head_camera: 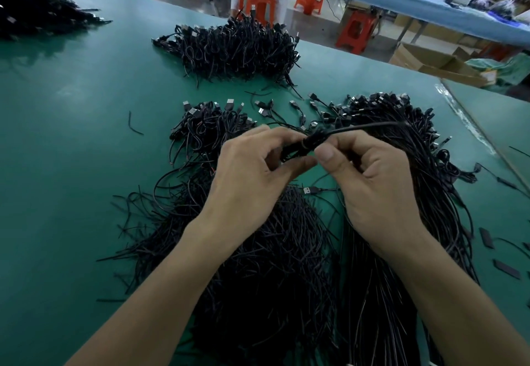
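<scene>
I see the green table [80,150] bearing a left cable heap [258,265] and a right cable heap [407,207] close in, a far heap [238,50], a corner heap [31,7], loose USB leads [286,107] between them, and black strips [506,269] toward the right edge.

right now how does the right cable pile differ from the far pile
The right pile lies in long, parallel strands with plugs gathered at its far end; the far pile is a mound of short loops. The right pile stretches toward the near edge; the far pile is compact. Both are black cables on the green table.
</scene>
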`<state>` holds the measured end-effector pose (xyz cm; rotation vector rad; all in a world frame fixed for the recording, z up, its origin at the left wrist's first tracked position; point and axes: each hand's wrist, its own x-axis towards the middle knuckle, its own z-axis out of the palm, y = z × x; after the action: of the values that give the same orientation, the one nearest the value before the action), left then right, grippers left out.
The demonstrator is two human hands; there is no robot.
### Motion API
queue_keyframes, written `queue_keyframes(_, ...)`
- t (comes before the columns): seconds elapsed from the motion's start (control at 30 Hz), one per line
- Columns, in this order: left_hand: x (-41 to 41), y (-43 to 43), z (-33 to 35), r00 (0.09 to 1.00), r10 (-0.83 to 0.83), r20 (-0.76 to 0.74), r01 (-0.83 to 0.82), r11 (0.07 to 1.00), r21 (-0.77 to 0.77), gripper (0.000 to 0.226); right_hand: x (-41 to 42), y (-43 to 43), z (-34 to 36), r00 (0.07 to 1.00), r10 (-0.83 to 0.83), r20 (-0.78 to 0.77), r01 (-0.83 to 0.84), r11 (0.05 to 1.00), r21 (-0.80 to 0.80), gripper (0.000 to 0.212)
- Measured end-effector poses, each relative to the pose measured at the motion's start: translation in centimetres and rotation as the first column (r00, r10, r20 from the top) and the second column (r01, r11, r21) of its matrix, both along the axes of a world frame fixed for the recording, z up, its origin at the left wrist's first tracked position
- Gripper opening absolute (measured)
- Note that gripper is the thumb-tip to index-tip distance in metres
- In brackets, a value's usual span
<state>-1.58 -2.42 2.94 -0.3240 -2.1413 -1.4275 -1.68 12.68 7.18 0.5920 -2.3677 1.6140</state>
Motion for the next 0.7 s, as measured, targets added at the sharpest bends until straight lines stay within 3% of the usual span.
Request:
queue_keyframes(0.07, 0.1, -0.3, 0.0, 0.999, -0.037, 0.006, 0.037, 0.998, 0.041, 0.02, 0.2, -0.4, -0.3, 0.992, 0.103, 0.078, -0.096, 0.991, -0.089, 0.015)
queue_keyframes(0.2, 0.0, -0.5, 0.8, 0.991, -0.127, -0.032, 0.13, 0.985, 0.115, 0.039, 0.6, -0.2, -0.6, 0.96, 0.212, 0.183, -0.168, 0.959, -0.229, 0.012)
queue_keyframes(0.3, 0.4, 0.2, 1.4, 0.951, -0.298, -0.083, 0.307, 0.871, 0.384, 0.042, 0.1, 0.5, -1.2, 0.946, 0.151, 0.288, -0.084, 0.969, -0.233, 0.015)
queue_keyframes(0.37, 0.9, 0.5, 1.8, 0.916, -0.369, -0.154, 0.398, 0.806, 0.437, 0.037, 0.0, 0.7, -1.4, 0.93, 0.148, 0.336, -0.065, 0.967, -0.246, 0.018)
queue_keyframes(0.5, 1.4, 0.9, 1.8, 0.891, -0.419, -0.173, 0.454, 0.83, 0.325, 0.017, -0.4, 1.0, -1.4, 0.906, 0.198, 0.375, -0.081, 0.948, -0.307, 0.021)
queue_keyframes(0.57, 1.5, 1.2, 1.3, 0.922, -0.37, -0.112, 0.386, 0.895, 0.224, 0.007, -0.7, 1.2, -1.2, 0.915, 0.159, 0.37, -0.042, 0.951, -0.306, 0.019)
queue_keyframes(0.7, 1.2, 1.5, 0.2, 0.974, -0.225, -0.038, 0.225, 0.974, -0.007, 0.013, -1.2, 1.5, -0.9, 0.959, 0.053, 0.279, 0.045, 0.942, -0.333, 0.017)
